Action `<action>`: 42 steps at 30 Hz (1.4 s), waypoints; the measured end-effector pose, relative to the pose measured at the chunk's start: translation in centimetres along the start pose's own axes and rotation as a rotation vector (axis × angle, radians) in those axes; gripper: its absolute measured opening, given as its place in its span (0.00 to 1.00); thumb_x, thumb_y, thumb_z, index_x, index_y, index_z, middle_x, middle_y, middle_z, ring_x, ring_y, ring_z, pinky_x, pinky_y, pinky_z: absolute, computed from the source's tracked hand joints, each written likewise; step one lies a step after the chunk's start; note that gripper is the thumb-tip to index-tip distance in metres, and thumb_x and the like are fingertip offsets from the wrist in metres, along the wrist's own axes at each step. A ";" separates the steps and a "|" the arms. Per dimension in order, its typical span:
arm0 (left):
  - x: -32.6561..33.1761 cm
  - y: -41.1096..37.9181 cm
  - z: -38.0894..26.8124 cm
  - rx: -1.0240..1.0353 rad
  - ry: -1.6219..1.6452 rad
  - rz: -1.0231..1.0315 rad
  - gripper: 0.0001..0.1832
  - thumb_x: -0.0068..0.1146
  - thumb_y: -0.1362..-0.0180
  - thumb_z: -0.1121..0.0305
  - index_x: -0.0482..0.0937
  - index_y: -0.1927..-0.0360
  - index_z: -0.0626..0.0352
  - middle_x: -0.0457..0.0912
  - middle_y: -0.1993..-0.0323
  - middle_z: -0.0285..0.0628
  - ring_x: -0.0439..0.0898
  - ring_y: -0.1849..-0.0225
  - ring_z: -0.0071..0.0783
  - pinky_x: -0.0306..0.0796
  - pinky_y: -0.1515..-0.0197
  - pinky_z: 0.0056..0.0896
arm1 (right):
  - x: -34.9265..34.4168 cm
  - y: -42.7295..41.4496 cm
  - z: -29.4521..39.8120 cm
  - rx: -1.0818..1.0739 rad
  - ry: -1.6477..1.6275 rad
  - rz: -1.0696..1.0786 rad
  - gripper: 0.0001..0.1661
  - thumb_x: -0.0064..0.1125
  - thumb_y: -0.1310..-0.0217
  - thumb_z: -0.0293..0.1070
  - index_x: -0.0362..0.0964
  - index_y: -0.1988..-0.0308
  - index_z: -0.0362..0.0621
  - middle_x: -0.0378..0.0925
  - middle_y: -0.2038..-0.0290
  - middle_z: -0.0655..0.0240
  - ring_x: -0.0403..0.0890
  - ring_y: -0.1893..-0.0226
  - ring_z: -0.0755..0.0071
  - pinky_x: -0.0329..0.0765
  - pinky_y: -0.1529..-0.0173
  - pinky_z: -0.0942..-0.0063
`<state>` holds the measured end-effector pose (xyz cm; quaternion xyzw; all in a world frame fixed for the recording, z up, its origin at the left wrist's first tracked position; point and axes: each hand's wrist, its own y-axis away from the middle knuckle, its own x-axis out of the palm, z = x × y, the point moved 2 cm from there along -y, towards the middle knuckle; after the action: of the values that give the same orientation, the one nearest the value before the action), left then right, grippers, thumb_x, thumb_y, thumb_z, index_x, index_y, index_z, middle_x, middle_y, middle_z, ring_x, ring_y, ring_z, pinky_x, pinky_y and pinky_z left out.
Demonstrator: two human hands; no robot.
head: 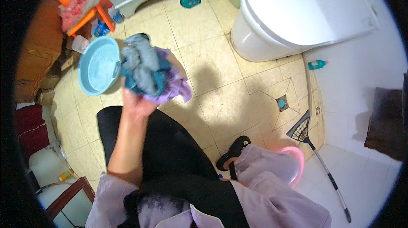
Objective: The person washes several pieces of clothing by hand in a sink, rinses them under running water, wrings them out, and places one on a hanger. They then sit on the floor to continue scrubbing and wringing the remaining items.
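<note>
My left hand [137, 102] is raised palm up in front of me, gripping a loose bundle of crumpled cloths. Grey-blue and teal fabric [143, 63] lies on top, and lavender fabric [173, 84] hangs out on the right side. Just left of the bundle, a light blue plastic basin [99, 65] rests on the tiled floor [220, 52]. My right hand is out of view; only a lavender sleeve [277, 196] shows on that side.
A white toilet [283, 11] with its lid down stands at upper right. A long-handled tool [322, 157] with a slotted head leans at right, near a pink-rimmed basin [298, 161]. An orange stool [102, 16] and a cardboard box [41, 52] stand at left. A drain [282, 103] is set in the floor.
</note>
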<state>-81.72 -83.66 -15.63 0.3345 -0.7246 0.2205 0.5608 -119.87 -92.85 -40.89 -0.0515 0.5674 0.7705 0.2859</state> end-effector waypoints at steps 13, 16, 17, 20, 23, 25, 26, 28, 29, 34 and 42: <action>9.0 0.9 11.4 -0.289 -0.092 0.058 0.25 0.40 0.40 0.49 0.72 0.53 0.60 0.75 0.54 0.48 0.74 0.52 0.45 0.65 0.44 0.50 | -15.0 7.8 -3.3 0.209 0.122 -0.712 0.25 0.56 0.49 0.50 0.71 0.55 0.46 0.78 0.69 0.59 0.79 0.65 0.56 0.73 0.59 0.62; 12.8 -0.8 14.0 -0.362 -0.157 0.223 0.23 0.41 0.41 0.50 0.74 0.56 0.60 0.77 0.56 0.48 0.75 0.53 0.44 0.65 0.44 0.48 | -22.8 16.2 -3.8 0.287 -0.031 -1.146 0.24 0.55 0.48 0.49 0.71 0.55 0.46 0.78 0.70 0.60 0.79 0.66 0.56 0.74 0.60 0.63; 14.3 -0.8 14.8 -0.366 -0.162 0.244 0.23 0.42 0.41 0.51 0.74 0.55 0.60 0.77 0.56 0.48 0.75 0.54 0.42 0.65 0.44 0.47 | -24.8 19.4 -3.9 0.207 -0.243 -1.344 0.23 0.55 0.47 0.48 0.72 0.55 0.45 0.78 0.70 0.60 0.79 0.66 0.56 0.74 0.60 0.63; 16.8 -0.5 15.7 -0.387 -0.267 0.237 0.22 0.45 0.42 0.49 0.75 0.57 0.56 0.78 0.58 0.42 0.77 0.56 0.38 0.69 0.48 0.45 | -29.8 28.9 1.2 -0.510 -1.102 -1.584 0.37 0.63 0.52 0.48 0.63 0.47 0.37 0.77 0.60 0.52 0.78 0.58 0.59 0.72 0.53 0.66; 18.9 -0.4 18.8 -0.397 -0.403 0.191 0.24 0.40 0.40 0.47 0.75 0.55 0.55 0.79 0.58 0.41 0.78 0.56 0.36 0.71 0.49 0.43 | -32.6 31.3 1.7 -0.603 -0.641 -1.810 0.41 0.67 0.56 0.45 0.62 0.45 0.37 0.75 0.56 0.53 0.77 0.56 0.63 0.72 0.53 0.70; 18.7 -0.7 20.2 -0.439 -0.480 0.115 0.24 0.40 0.40 0.47 0.75 0.56 0.55 0.79 0.58 0.41 0.78 0.57 0.35 0.71 0.50 0.43 | -33.3 31.0 1.6 -0.547 -0.445 -1.803 0.40 0.67 0.56 0.42 0.62 0.46 0.37 0.74 0.56 0.55 0.76 0.56 0.65 0.72 0.53 0.73; 18.6 -1.0 20.5 -0.459 -0.470 0.110 0.24 0.43 0.41 0.47 0.75 0.55 0.55 0.78 0.56 0.41 0.78 0.56 0.35 0.71 0.49 0.42 | -33.6 31.0 0.9 -0.536 -0.526 -1.738 0.39 0.67 0.56 0.40 0.62 0.46 0.37 0.74 0.56 0.58 0.75 0.57 0.67 0.72 0.53 0.74; 19.0 -1.8 20.7 -0.491 -0.445 0.176 0.26 0.45 0.42 0.45 0.73 0.52 0.54 0.77 0.54 0.41 0.78 0.56 0.35 0.71 0.50 0.42 | -34.4 31.3 -0.3 -0.604 -0.794 -1.625 0.33 0.66 0.56 0.33 0.64 0.48 0.38 0.75 0.58 0.61 0.76 0.58 0.69 0.73 0.54 0.72; 18.9 -1.7 21.0 -0.505 -0.428 0.241 0.28 0.46 0.43 0.43 0.73 0.50 0.55 0.77 0.54 0.42 0.78 0.55 0.35 0.71 0.50 0.41 | -34.6 30.9 -1.2 -0.713 -1.037 -1.597 0.30 0.65 0.56 0.33 0.66 0.50 0.39 0.75 0.60 0.62 0.76 0.60 0.69 0.73 0.56 0.72; 16.7 -6.5 22.8 -0.554 -0.331 0.143 0.31 0.48 0.49 0.35 0.75 0.63 0.57 0.79 0.68 0.41 0.79 0.66 0.35 0.74 0.60 0.39 | -35.7 29.2 -8.8 -0.964 -2.246 -1.305 0.15 0.61 0.54 0.36 0.67 0.65 0.47 0.74 0.68 0.66 0.72 0.72 0.67 0.68 0.72 0.75; 18.9 -22.9 20.4 -0.355 -0.235 0.181 0.16 0.43 0.45 0.68 0.71 0.58 0.71 0.78 0.63 0.51 0.78 0.61 0.44 0.72 0.51 0.44 | -34.6 33.5 -14.1 -1.159 -2.528 -1.505 0.17 0.54 0.48 0.39 0.65 0.59 0.43 0.72 0.64 0.66 0.72 0.70 0.66 0.72 0.69 0.74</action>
<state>-81.36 -117.86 -4.37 0.1877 -0.8393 0.0984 0.5007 -111.26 -125.24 -3.56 -0.2416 0.5411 -0.1053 -0.7986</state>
